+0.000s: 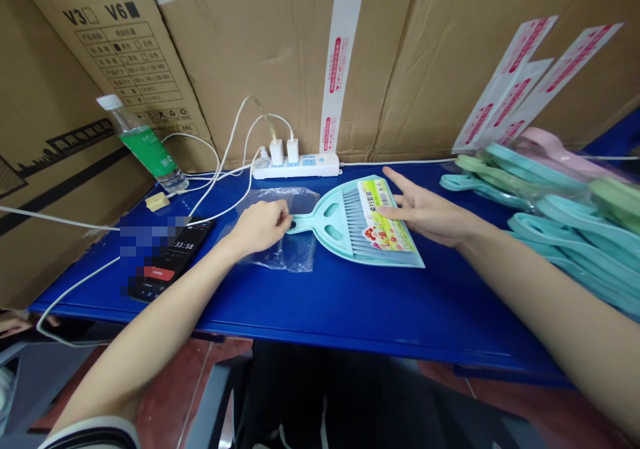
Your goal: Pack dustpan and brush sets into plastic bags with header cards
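A light-teal dustpan and brush set (pixel 334 226) lies over the blue table, its handle toward the left and its wide end toward the right. The brush's pale bristles (pixel 356 219) rest inside the pan, partly under a yellow-green printed label card (pixel 387 226). My left hand (pixel 263 228) is closed around the end of the handle. At the wide end, my right hand (pixel 430 210) has its thumb over the card and its index finger stretched out; some fingertips are hidden. A clear plastic bag (pixel 293 259) lies flat beneath the handle and my left hand.
More teal, green and pink wrapped sets (pixel 575 229) are heaped at the right. A white power strip (pixel 300 167) with chargers and cables sits along the back, before cardboard boxes (pixel 280 56). To the left are a water bottle (pixel 147 149) and a phone (pixel 175 256).
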Demonstrator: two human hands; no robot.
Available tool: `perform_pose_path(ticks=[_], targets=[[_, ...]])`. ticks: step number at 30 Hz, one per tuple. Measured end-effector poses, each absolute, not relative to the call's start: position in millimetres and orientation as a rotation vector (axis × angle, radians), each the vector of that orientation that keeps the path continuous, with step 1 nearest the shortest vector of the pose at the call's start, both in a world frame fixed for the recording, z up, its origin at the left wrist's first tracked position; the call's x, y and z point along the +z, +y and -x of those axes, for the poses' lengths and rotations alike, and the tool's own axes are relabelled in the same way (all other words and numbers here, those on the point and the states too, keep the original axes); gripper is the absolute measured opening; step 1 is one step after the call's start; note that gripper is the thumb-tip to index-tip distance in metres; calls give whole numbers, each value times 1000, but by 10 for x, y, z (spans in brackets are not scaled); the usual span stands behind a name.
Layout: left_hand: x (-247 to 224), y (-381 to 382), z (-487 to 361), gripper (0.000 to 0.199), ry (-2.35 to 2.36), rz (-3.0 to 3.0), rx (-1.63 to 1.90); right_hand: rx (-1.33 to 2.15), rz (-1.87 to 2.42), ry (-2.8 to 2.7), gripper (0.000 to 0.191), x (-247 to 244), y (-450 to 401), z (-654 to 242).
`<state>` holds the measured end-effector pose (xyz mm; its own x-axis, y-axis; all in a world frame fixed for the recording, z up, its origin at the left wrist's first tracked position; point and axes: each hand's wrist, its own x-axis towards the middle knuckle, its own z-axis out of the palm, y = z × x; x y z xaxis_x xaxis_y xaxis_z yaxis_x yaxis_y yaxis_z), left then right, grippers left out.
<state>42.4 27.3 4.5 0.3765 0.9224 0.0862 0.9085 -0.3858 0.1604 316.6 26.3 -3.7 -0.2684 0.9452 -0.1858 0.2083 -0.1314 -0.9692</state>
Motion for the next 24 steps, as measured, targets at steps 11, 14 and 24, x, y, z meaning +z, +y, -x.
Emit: perform_pose_path(ticks=[11,14,24], targets=[[-17,206,-525,20,1131,-2453,693,1459,1235,-1519,99,-80,213,-3037],[13,232,-490,20,1161,-2517,742,1459,1255,-1470,99,-65,204,-3022],[158,289,-339,35,2320,-2447,41,1415,1248,-1487,98,-46,240,-3091]])
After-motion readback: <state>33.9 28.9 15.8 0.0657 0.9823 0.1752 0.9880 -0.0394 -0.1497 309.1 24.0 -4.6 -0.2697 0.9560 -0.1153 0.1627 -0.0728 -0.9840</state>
